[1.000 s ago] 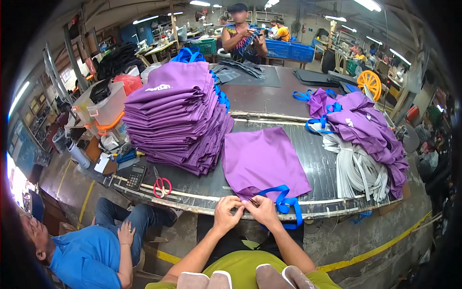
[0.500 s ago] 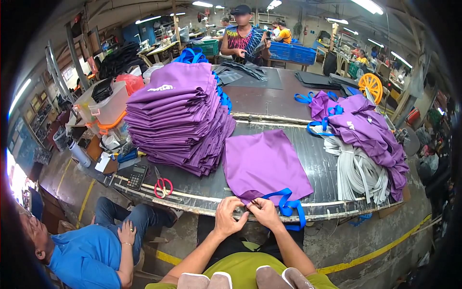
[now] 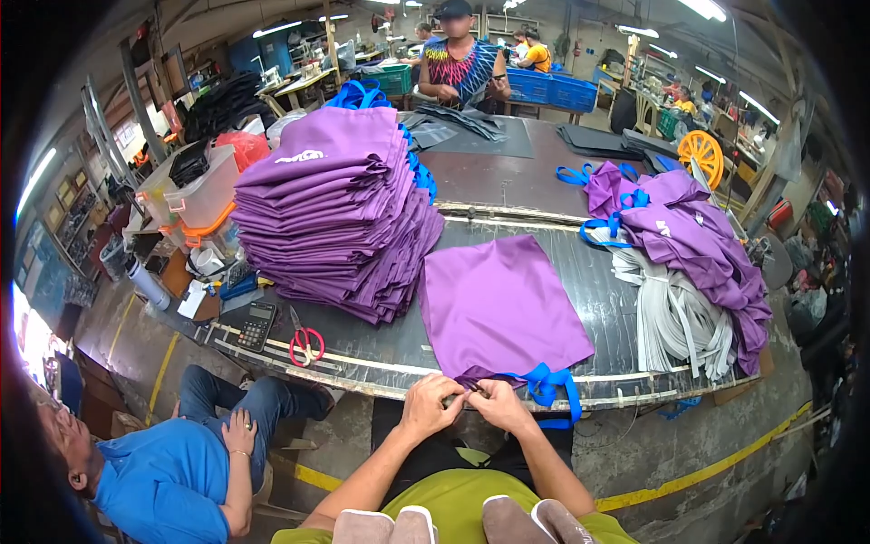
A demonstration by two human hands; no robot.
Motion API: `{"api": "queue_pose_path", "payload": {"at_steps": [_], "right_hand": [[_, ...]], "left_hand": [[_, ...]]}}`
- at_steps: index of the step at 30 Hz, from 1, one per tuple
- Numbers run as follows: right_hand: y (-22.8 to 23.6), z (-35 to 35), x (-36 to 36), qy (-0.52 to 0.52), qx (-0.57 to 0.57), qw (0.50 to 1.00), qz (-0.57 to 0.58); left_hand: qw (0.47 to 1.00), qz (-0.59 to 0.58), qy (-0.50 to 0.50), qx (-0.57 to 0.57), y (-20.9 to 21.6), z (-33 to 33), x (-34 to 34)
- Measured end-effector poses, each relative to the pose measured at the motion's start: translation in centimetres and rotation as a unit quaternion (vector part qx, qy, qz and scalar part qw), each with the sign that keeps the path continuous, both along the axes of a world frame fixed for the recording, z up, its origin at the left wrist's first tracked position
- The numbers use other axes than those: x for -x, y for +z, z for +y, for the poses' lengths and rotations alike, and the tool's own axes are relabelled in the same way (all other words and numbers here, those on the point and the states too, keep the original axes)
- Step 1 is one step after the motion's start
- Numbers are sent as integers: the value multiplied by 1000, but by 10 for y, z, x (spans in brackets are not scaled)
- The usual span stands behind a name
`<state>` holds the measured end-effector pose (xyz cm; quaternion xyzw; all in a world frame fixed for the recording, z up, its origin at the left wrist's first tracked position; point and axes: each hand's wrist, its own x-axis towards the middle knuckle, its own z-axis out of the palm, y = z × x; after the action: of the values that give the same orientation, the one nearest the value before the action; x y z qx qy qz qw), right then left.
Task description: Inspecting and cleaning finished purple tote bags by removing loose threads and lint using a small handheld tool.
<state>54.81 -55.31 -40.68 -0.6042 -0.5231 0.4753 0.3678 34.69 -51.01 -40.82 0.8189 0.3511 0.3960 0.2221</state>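
A purple fabric bag [image 3: 507, 304] lies flat on the dark table in front of me, its near edge drawn over the table's rim. My left hand [image 3: 433, 405] is closed, thumb and fingers pinching that gathered edge. Right beside it, almost touching, my right hand [image 3: 500, 405] is closed too; a small dark thing shows between its fingers, too little visible to name. A blue strap [image 3: 549, 385] of the bag loops out to the right of my right hand and hangs over the table edge.
A tall stack of purple bags [image 3: 326, 218] stands left, with red-handled scissors [image 3: 306, 344] and a calculator [image 3: 257, 326] before it. Rightward lie heaped purple bags [image 3: 693, 236] and a grey strap bundle [image 3: 680, 313]. A person in blue [image 3: 163, 480] sits left; another stands across the table.
Both hands have come closer together at the bag's near edge. The blue strap has shifted slightly and its loop has bunched. The person across the table has lowered a hand.
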Motion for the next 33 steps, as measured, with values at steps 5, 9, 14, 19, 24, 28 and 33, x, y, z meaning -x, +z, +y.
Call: {"api": "queue_pose_path", "payload": {"at_steps": [5,9,14,19,24,28,33], "right_hand": [[3,-1,0,34,15,999,-23],[-8,1,-1,-31,-35,998,-41],[-34,26,-19,-76,-92,991,-51],[-33,70,-34,-73,-181,980,-44],[-48,105,-49,-80,-233,958,-144],[-49,112,-57,-65,-254,960,-103],[-36,96,-55,-63,-203,972,-103]], "left_hand": [[997,47,5,55,-8,-5,8],[998,55,10,25,-17,-7,10],[997,70,-18,-16,-9,3,-3],[994,74,-57,-48,-10,29,-16],[997,64,-49,9,-16,60,-29],[997,35,-29,67,-20,62,-30],[998,31,-32,42,-23,54,-26]]}}
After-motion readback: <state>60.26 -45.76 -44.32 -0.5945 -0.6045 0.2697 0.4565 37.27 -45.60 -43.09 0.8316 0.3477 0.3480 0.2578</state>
